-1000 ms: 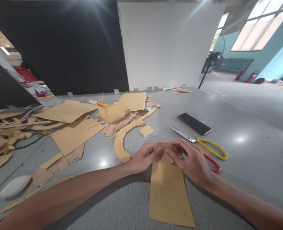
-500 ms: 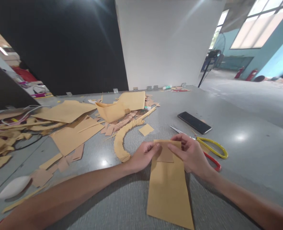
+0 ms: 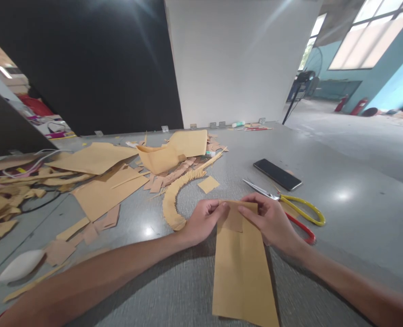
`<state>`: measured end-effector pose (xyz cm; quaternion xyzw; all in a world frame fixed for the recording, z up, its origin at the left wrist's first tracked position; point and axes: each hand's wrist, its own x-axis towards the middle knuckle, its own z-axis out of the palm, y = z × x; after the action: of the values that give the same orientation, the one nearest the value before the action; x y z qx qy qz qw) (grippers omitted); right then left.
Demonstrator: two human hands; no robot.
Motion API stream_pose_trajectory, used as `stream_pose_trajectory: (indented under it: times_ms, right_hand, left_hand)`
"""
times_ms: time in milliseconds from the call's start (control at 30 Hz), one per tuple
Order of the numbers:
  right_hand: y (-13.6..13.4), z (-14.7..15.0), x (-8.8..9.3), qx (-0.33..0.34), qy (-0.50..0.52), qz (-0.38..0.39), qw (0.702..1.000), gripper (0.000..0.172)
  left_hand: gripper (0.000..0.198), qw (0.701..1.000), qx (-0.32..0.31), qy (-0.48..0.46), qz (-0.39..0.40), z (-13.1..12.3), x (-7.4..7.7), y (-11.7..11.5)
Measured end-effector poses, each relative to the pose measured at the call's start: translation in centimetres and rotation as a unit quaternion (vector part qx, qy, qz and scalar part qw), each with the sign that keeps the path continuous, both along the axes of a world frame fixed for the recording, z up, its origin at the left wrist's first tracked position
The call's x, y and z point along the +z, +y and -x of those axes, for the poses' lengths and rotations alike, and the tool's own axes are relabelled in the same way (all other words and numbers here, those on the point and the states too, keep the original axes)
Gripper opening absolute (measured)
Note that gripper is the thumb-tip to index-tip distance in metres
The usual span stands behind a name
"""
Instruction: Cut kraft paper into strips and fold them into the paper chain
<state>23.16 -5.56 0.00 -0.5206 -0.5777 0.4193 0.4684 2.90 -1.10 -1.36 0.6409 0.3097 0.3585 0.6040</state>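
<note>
Squaring the small brown piece against the top edge of the long paper strip appears to be the step in hand, and it seems best done with light, even pressure from both sides. The strip is seen in front of the person, its broad end toward the body and its narrower end between the hands; the small piece lies over that narrow end, nearer its left side.

By the left hand, the top left corner is pinched, thumb over the small piece and the other fingers curled mostly out of sight behind. By the right hand, the top edge is gripped likewise, thumb tip close to the small piece's right edge; whether that edge is pressed by it cannot be told. On both sides the fingers are narrowed on paper.

The upper edges should be matched first, and the thumbs then pressed down together so that neither layer is skewed. The strip should be held flat, since a faint lengthwise bend seems to run down it and could throw the alignment off. Elbow room should be minded on the right, where scissors are lying just beside the hand on the surface.
</note>
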Motion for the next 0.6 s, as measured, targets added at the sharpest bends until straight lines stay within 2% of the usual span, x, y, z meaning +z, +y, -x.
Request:
stream_pose_trajectory:
  times_ms: [600]
  right_hand:
    - [0.10,-0.05,0.50,-0.025,-0.039,-0.010,0.999,0.026]
  left_hand:
    - [0.042,1.000,-0.013,-0.017,0.008,-0.04,0.30,-0.14]
